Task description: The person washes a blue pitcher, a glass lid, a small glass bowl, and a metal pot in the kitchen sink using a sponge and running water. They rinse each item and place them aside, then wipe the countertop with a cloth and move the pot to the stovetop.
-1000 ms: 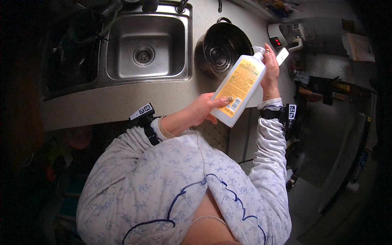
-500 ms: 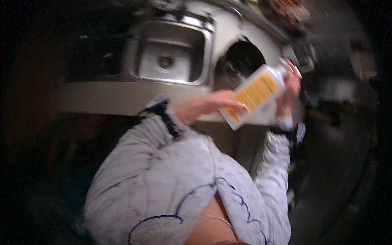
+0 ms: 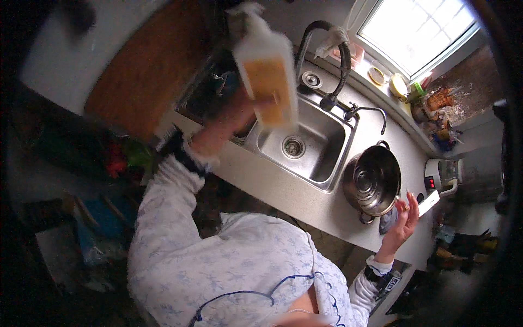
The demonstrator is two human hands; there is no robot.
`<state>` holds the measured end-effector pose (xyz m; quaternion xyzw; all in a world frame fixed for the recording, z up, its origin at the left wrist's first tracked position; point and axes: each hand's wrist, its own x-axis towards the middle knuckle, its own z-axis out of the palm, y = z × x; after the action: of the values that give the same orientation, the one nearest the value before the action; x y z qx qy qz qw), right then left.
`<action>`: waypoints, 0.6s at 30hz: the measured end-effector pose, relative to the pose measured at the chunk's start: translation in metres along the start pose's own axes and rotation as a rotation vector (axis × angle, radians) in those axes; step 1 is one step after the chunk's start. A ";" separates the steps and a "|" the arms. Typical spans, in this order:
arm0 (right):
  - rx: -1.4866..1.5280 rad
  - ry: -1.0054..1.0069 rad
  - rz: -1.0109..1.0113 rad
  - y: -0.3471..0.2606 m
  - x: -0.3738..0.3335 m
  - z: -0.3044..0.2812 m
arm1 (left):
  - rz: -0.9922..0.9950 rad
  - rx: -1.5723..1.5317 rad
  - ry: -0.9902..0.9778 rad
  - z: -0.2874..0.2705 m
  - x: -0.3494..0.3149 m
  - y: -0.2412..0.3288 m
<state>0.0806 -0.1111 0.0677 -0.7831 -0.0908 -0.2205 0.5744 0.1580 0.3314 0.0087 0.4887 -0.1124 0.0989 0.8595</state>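
My left hand [image 3: 239,111] is wrapped around a white spray bottle [image 3: 267,71] with an orange label, raised above the sink [image 3: 321,136]. Motion blurs the top of the bottle. Off to the right, my right hand [image 3: 402,226] is open, fingers stretched upward and slightly apart, with nothing seen in them. It is beside the rim of a deep steel pot [image 3: 373,180] with two loop handles, standing on the counter to the right of the sink. A flat white object [image 3: 429,204] lies just past the right fingertips.
A black curved faucet [image 3: 344,60] and a slim small tap [image 3: 376,111] rise behind the sink. A drain basket [image 3: 310,80] sits by the faucet. Jars and containers line the windowsill [image 3: 406,90]. A white appliance [image 3: 442,173] with a lit display stands right. A brown board [image 3: 147,65] is at left.
The bottle has gone from between both hands to my left hand alone, lifted up and left over the sink. My right hand has let go of it. The view has swung toward the window.
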 end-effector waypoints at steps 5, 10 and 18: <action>-0.054 0.251 0.250 0.050 -0.048 -0.033 | 0.358 0.412 0.382 -0.087 0.152 0.016; -0.087 0.454 0.529 0.083 -0.098 -0.045 | 0.093 0.962 0.314 -0.164 0.267 -0.043; 0.053 0.505 0.961 0.079 -0.103 -0.016 | -0.004 1.326 0.004 -0.265 0.348 -0.108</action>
<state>0.0163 -0.1405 -0.0429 -0.6443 0.4129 -0.1118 0.6340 0.5463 0.5270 -0.1106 0.9142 -0.0251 0.1465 0.3770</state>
